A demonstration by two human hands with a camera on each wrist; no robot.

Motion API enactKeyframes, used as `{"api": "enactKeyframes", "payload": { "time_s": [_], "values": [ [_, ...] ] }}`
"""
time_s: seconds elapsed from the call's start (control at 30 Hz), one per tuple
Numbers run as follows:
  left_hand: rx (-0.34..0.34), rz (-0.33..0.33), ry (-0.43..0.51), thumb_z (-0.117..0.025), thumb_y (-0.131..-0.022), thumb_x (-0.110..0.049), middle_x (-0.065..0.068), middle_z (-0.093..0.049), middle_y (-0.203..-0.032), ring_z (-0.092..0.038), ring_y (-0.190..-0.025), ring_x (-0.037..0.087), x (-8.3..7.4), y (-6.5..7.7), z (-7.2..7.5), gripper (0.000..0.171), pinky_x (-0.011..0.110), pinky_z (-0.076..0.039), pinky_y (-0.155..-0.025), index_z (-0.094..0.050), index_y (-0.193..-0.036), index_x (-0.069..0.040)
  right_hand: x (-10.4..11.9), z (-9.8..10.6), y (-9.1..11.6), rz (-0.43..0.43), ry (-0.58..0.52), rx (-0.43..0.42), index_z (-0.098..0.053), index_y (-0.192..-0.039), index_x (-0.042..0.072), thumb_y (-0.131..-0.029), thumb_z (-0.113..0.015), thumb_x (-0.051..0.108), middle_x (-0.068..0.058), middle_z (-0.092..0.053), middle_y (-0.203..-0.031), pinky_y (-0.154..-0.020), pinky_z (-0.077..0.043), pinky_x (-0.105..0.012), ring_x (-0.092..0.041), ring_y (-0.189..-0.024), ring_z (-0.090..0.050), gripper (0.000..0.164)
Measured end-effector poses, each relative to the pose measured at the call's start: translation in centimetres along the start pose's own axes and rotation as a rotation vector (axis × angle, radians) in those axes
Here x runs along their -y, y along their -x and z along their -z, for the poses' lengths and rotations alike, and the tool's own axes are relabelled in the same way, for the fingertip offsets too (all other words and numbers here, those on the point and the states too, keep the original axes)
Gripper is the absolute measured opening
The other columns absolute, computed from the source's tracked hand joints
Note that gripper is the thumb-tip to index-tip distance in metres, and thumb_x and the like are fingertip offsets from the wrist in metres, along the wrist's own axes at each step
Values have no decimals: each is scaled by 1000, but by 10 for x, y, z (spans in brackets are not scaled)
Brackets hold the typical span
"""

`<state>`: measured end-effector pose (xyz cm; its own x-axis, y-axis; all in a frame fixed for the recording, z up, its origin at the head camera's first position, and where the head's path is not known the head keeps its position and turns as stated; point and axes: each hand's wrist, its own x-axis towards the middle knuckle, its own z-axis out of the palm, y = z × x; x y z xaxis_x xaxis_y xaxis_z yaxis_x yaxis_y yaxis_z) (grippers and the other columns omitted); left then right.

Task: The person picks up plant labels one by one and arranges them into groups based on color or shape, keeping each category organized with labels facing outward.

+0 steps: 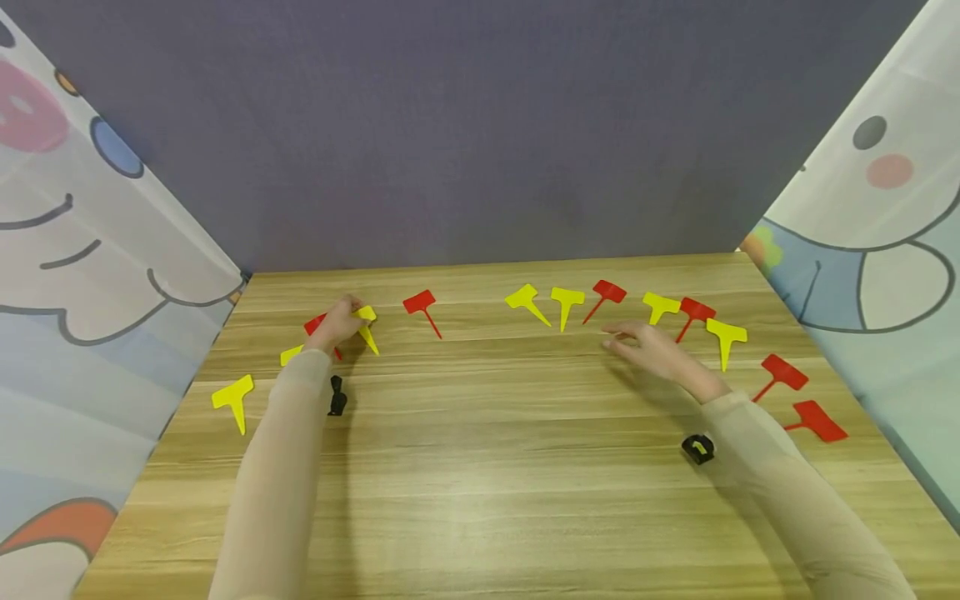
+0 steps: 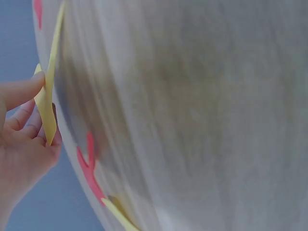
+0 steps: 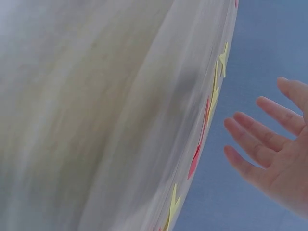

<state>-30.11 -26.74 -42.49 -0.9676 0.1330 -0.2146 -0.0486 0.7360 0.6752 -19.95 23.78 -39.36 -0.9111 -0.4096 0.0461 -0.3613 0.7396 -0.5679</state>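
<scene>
My left hand [image 1: 339, 323] is at the far left of the table, pinching a yellow T-shaped plant label [image 1: 367, 317] by its wide head. The left wrist view shows the thumb on one face of this yellow label [image 2: 45, 111] and fingers behind it. A red label [image 1: 313, 324] and another yellow one [image 1: 291, 355] lie partly hidden by that hand and sleeve. Over the right half hovers my right hand [image 1: 651, 350], holding nothing. Its fingers are spread in the right wrist view. Nearest to it are a red label [image 1: 609, 291] and a yellow label [image 1: 662, 305].
More labels lie along the back and sides, including a red one [image 1: 420, 302], a yellow one [image 1: 233, 393] and a red one [image 1: 819, 421]. Two small black objects [image 1: 337, 396] [image 1: 698, 448] sit near the forearms. A grey panel [image 1: 480, 133] stands behind the wooden table [image 1: 480, 500].
</scene>
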Motion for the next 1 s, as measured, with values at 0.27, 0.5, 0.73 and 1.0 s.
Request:
{"api": "enactKeyframes", "payload": {
  "time_s": [0.27, 0.5, 0.73, 1.0],
  "values": [
    [47, -56, 114, -40, -91, 2, 34, -35, -123, -39, -112, 40, -23, 16, 7, 34, 41, -39, -90, -33, -121, 15, 2, 2, -7, -11, -8, 9, -53, -119, -5, -89, -52, 24, -22, -56, -114, -85, -41, -51, -34, -99, -55, 41],
    [66, -75, 144, -39, -93, -3, 30, -39, -120, -40, -109, 36, -32, 17, 6, 32, 32, -41, -81, -37, -121, 13, 4, 2, -16, -27, -36, 43, -52, -120, -3, -90, -51, 22, -19, -57, -114, -85, -41, -50, -33, -101, -54, 39],
    [125, -81, 198, -41, -92, -3, 24, -44, -116, -46, -99, 28, -46, 22, -1, 31, 28, -44, -75, -42, -121, 9, 8, -1, -21, 6, -59, 42, -53, -119, -4, -90, -50, 17, -20, -57, -113, -82, -44, -48, -32, -98, -56, 35],
    [222, -124, 234, -48, -90, -7, 17, -50, -111, -49, -95, 22, -60, 27, -15, 29, 29, -44, -78, -48, -118, 4, 12, -4, -25, -20, -71, 63, -51, -120, -4, -91, -50, 18, -19, -59, -110, -83, -44, -46, -31, -99, -55, 37]
  ]
}}
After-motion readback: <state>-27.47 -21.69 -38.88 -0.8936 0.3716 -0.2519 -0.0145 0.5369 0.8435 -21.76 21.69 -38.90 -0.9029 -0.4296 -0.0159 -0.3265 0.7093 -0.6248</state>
